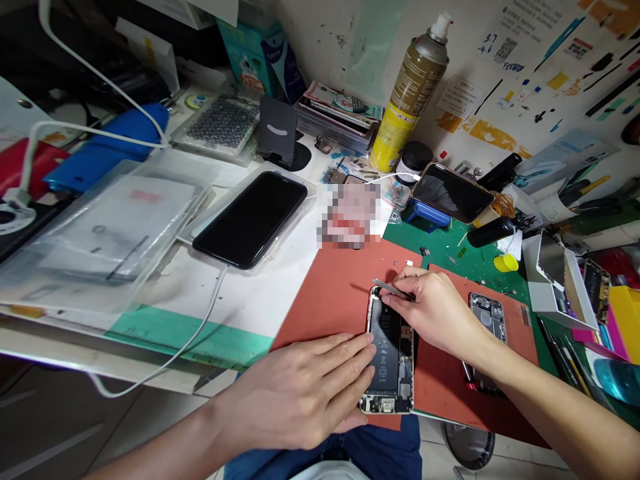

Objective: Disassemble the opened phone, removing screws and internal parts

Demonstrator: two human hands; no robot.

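An opened smartphone (390, 357) lies on the red-brown mat, its black battery and inner parts bare. Along its left side is my left hand (320, 380), fingers together, with the fingertips over the phone's edge and the thumb by the lower left corner. My right hand (417, 297) pinches a slim grey metal tool (387, 288) above the top end of the phone; the tool's exact kind is hard to make out, and its other end is hidden by the fingers. Under my right forearm lies another opened phone (487, 317), partly covered.
A black-screened phone (253, 217) rests on a clear case at the left, with a white cable (205, 320). Behind stand a spray can (410, 93), a phone stand (280, 133) and a propped phone (453, 193). At the right are a white box (560, 287) and several pen-like tools (570, 360).
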